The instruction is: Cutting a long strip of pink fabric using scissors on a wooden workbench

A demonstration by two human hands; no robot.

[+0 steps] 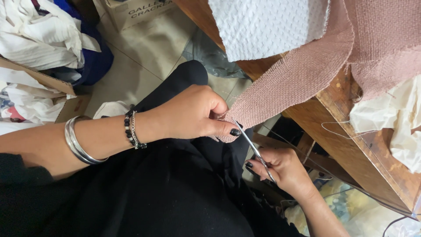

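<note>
Head view: left hand (193, 115) pinches soft, floppy pink strip (280, 90) by its end, off the table edge (351, 131); right hand (285, 169) grips scissors (256, 151).

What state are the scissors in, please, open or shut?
Open: the scissors' blades part slightly at the pink fabric strip's end.

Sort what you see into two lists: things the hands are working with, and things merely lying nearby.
In use:
left hand, pinching the strip's end
right hand, holding the scissors
pink woven fabric strip
scissors, blades at the strip's end

Lying about:
white textured cloth
cream cloth on the wooden table
cardboard box
heap of white cloths
</note>
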